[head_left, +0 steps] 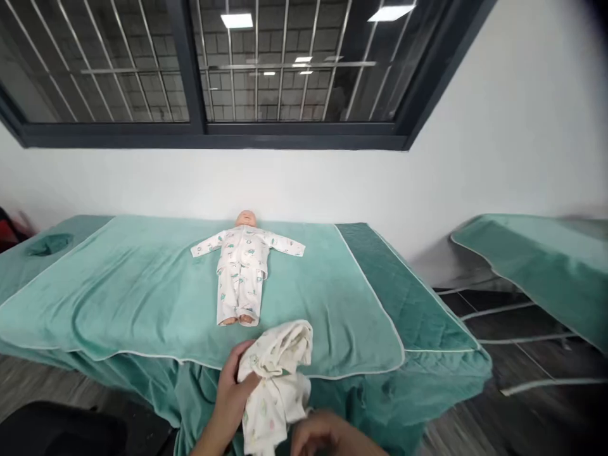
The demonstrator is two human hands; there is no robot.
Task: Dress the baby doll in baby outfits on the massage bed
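Because the cream printed cloth (278, 373) hangs in loose folds and bends sharply wherever it is gathered, it should handle as something light, limp and soft, with no stiffness of its own to hold a shape. It is bunched up in front of the person, over the near edge of the bed (413, 386) and nearer than the feet of the doll (241, 247), which lies face up on the pale green cover (156, 272); whether its underside rests on the bed, I cannot tell. The left hand (234, 383) is partly closed on the bundle's left side, thumb across the front and fingers behind. The right hand (323, 434) is curled beside the lower right of the cloth, but blur hides whether it grips any fabric or how far its fingers are open. Knit-like and matte, the cloth is probably not slippery and unlikely to be damaged by a firm pinch, though a single thin fold could stretch or let the rest droop. A broad hold through several layers would likely control it best, while the outer edges or seams seem the surest places for spreading it.
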